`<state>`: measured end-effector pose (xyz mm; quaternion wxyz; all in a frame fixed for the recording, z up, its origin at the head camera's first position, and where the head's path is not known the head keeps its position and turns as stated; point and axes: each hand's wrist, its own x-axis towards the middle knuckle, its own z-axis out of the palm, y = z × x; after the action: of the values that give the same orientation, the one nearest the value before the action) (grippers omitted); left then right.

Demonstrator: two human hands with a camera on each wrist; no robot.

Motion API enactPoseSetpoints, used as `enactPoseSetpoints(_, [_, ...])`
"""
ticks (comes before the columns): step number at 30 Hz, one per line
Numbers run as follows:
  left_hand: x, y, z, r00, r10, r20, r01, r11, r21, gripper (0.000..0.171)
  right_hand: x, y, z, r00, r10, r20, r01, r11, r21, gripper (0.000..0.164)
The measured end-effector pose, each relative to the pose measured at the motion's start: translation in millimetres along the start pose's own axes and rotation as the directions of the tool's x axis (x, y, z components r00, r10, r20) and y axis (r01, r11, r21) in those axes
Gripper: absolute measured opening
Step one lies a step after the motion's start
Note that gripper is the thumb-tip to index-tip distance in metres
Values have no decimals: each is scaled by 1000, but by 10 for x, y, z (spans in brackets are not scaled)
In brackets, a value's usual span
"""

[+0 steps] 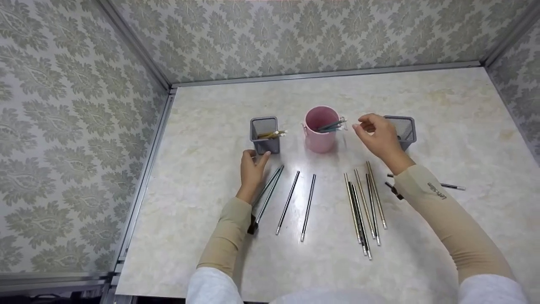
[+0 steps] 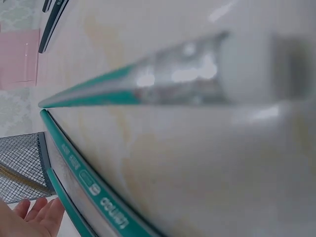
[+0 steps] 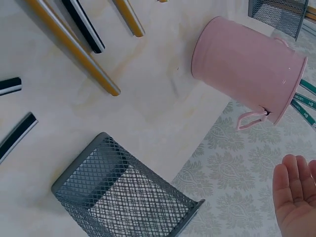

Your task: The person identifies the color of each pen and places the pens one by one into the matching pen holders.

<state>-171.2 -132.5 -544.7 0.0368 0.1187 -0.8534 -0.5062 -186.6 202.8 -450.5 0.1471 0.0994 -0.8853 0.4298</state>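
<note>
My left hand (image 1: 252,171) is at the front of the left grey mesh pen holder (image 1: 267,145), thumb and fingers spread apart near its base. Yellow pencils (image 1: 268,135) lean inside that holder. Several green pencils (image 2: 94,190) lie on the table beneath my left wrist. Between the pink bucket (image 1: 320,141) and the right mesh pen holder (image 3: 143,197), my right hand (image 1: 379,137) hovers with loosely bent fingers and nothing in them. Green pencils (image 1: 331,126) rest in the bucket, eraser ends sticking out over its right rim.
Two black pencils (image 1: 288,202) lie apart in the middle of the table (image 1: 211,126). Further right is a loose group of yellow and black pencils (image 1: 362,211). Another black pencil (image 1: 453,186) lies partly hidden under the right forearm. Patterned walls (image 1: 295,38) enclose the table.
</note>
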Motion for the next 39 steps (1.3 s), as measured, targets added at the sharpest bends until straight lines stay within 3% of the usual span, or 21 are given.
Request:
enactPoseSetpoints(6, [-54, 60, 41, 999, 15, 29, -15, 1000, -24, 63, -126, 16, -69, 1000, 15, 8, -15, 999, -30, 27])
enactPoseSetpoints(14, [-86, 99, 139, 994, 91, 55, -89, 996, -29, 55, -307, 24, -149, 998, 57, 30, -56, 998, -35, 30])
enactPoseSetpoints(24, [-157, 167, 257, 983, 126, 134, -115, 989, -88, 50, -513, 51, -159, 1000, 12, -7, -13, 998, -54, 26])
enactPoseSetpoints(30, [-156, 190, 339, 974, 126, 187, -123, 992, -24, 55, -606, 80, -166, 999, 34, 5, -33, 998, -47, 25])
enactPoseSetpoints(39, [-112, 278, 457, 963, 85, 255, -80, 996, -29, 57, -743, 133, -149, 1000, -23, -7, 23, 999, -45, 23])
